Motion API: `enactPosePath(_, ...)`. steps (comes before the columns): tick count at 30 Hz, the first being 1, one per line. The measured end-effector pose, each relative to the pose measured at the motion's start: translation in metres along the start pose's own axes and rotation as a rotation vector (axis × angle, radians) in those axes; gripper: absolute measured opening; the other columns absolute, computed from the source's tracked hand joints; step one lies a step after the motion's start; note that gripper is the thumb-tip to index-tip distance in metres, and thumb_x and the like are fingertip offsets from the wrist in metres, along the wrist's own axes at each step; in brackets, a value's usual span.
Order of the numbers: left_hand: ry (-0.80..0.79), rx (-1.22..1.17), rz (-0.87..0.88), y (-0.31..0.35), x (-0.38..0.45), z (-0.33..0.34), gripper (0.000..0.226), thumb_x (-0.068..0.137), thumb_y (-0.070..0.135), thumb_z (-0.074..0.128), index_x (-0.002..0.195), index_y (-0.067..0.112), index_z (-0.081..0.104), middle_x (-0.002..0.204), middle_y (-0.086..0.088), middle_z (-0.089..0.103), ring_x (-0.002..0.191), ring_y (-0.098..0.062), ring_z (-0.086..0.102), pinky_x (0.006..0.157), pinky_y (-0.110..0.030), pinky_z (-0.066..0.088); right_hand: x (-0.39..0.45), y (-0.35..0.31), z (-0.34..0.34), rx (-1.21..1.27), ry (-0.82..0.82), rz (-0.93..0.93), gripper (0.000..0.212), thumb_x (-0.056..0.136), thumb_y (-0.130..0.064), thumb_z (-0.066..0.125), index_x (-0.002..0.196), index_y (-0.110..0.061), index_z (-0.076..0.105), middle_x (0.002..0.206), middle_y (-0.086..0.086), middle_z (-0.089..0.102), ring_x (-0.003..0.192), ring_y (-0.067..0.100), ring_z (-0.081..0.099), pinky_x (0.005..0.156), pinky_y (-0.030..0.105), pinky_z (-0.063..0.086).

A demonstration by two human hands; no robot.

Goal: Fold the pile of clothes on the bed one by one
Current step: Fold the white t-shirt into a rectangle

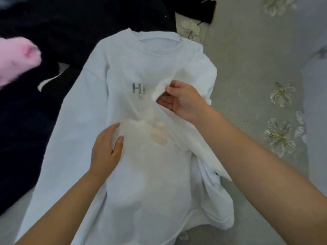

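Under both hands the bedspread [247, 71], grey with pale flower prints, carries everything I can see. Beyond the left hand and out to its far side lies the pile of dark clothes [79, 20], heaped and unfolded, with a pink garment [16, 57] resting on its outer edge. Directly beneath both hands the white sweatshirt [109, 106] lies front-up, collar pointing away from me, hem nearest me, its left sleeve straight along the body. I read printed lettering [137, 87] on the chest, just beyond the left hand and beside the right, partly covered. The right sleeve [187, 131] has been drawn across the chest toward the centre. The right hand [184, 101] pinches the cuff end of that sleeve between thumb and fingers, raised slightly off the chest. The left hand [108, 147] lies flat with straight fingers on the midsection, pressing the cloth down and gripping nothing. A faint yellowish stain [159, 137] sits between the two hands. My judgement on progress: this garment is at its first fold, one sleeve partly in, the other sleeve and the body folds outstanding. I see no folded stack, so most of the task appears to remain.
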State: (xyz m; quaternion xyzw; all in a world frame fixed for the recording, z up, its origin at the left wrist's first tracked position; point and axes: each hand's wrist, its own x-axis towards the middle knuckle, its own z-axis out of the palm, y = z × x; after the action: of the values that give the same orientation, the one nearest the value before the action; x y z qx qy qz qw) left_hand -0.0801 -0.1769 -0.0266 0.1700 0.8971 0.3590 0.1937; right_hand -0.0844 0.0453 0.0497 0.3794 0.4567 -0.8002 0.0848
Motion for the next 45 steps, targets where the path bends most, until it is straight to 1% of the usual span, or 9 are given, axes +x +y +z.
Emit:
enactPosePath(3,-0.013,-0.001,-0.089,-0.019,-0.028,-0.013,0.050,0.083,0.025,0.040,0.121,-0.004,0.053,0.121,-0.021,0.057,0.110,-0.038,0.053,0.089,-0.032,0.034,0.015,0.012,0.002,-0.465,0.164,-0.129,0.032,0.096,-0.004,0.039,0.127,-0.008,0.044,0.120,0.009,0.057,0.111,0.021,0.054,0.085,0.024,0.040)
enactPosePath(9,-0.203,0.333,0.115,-0.032,-0.032,0.014,0.083,0.087,0.059,0.016,0.134,-0.007,0.035,0.143,-0.029,0.028,0.132,-0.047,0.025,0.105,-0.053,0.023,-0.021,0.071,-0.070,-1.606,0.317,-0.085,0.079,0.079,-0.044,0.065,0.141,-0.013,0.028,0.147,0.008,0.029,0.136,0.025,0.025,0.110,0.039,0.023)
enactPosePath(16,-0.291,0.519,0.028,-0.052,-0.024,0.050,0.078,0.078,0.060,-0.002,0.145,0.019,-0.003,0.151,-0.003,-0.017,0.141,-0.021,-0.013,0.110,-0.035,-0.011,-0.038,0.085,-0.073,-1.648,0.354,-0.129,0.022,0.091,-0.021,0.051,0.102,-0.005,0.060,0.096,0.013,0.065,0.092,0.028,0.059,0.065,0.027,0.031)
enactPosePath(22,-0.020,-0.014,-0.078,-0.036,-0.025,-0.002,0.044,0.094,0.013,0.047,0.136,0.004,0.038,0.142,-0.015,0.039,0.132,-0.027,0.035,0.104,-0.028,0.023,-0.033,0.031,0.012,-0.646,0.108,-0.308,0.016,0.092,-0.006,0.049,0.105,-0.014,0.055,0.083,-0.007,0.057,0.080,0.012,0.052,0.062,0.004,0.042)
enactPosePath(25,0.122,-0.036,-0.111,-0.035,-0.022,-0.028,0.042,0.095,0.021,0.044,0.131,-0.001,0.042,0.132,-0.018,0.049,0.122,-0.033,0.044,0.096,-0.036,0.035,-0.006,0.020,0.057,-0.260,-0.214,-0.126,0.043,0.096,-0.004,0.040,0.137,-0.015,0.034,0.127,0.005,0.050,0.104,0.011,0.049,0.085,0.028,0.047)
enactPosePath(31,0.264,0.046,-0.052,-0.018,-0.007,-0.029,0.044,0.090,0.008,0.052,0.129,-0.009,0.041,0.131,-0.026,0.046,0.123,-0.041,0.041,0.103,-0.034,0.026,0.012,0.047,0.008,-1.157,0.320,-0.572,0.033,0.086,-0.003,0.054,0.119,0.003,0.055,0.123,0.019,0.055,0.119,0.031,0.047,0.099,0.027,0.030)
enactPosePath(35,0.179,0.324,0.204,0.004,0.024,-0.010,0.053,0.070,0.012,0.073,0.112,-0.014,0.054,0.115,-0.034,0.055,0.108,-0.052,0.052,0.091,-0.055,0.036,0.009,0.070,-0.064,-1.765,0.472,-0.278,0.068,0.083,-0.028,0.063,0.140,-0.012,0.031,0.142,0.015,0.032,0.130,0.029,0.030,0.101,0.041,0.029)
enactPosePath(40,0.067,0.616,0.254,0.040,0.072,0.002,0.083,0.045,0.011,0.089,0.118,-0.002,0.054,0.119,-0.031,0.055,0.110,-0.050,0.051,0.084,-0.069,0.035,0.025,0.052,-0.086,-1.923,0.622,-0.764,0.033,0.048,0.006,0.078,0.078,-0.003,0.068,0.058,0.012,0.056,0.047,0.024,0.054,0.050,0.026,0.040)
enactPosePath(45,0.012,0.650,0.375,0.067,0.105,0.020,0.057,0.064,0.010,0.078,0.116,-0.004,0.058,0.120,-0.028,0.056,0.113,-0.045,0.052,0.094,-0.068,0.027,0.012,0.037,-0.153,-1.810,0.742,-0.672,0.018,0.059,0.015,0.060,0.070,0.002,0.061,0.060,0.018,0.051,0.048,0.028,0.050,0.050,0.028,0.031)
